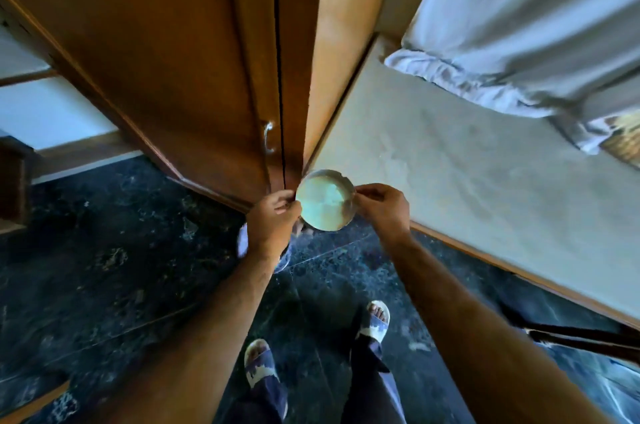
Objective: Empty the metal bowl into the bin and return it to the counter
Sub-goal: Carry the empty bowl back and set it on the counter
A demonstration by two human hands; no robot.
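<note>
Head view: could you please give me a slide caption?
Both hands, left hand and right hand, hold a metal bowl above the dark floor.

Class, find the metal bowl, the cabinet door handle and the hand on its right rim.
metal bowl point(325, 200): head view, inner surface.
cabinet door handle point(267, 141): head view, middle of the handle.
right hand point(382, 208): head view, back of hand.

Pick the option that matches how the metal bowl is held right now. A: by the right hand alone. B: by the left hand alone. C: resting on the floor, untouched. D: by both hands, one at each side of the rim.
D: the left hand and the right hand each pinch an opposite edge of the metal bowl, which hangs above the dark floor.
</note>
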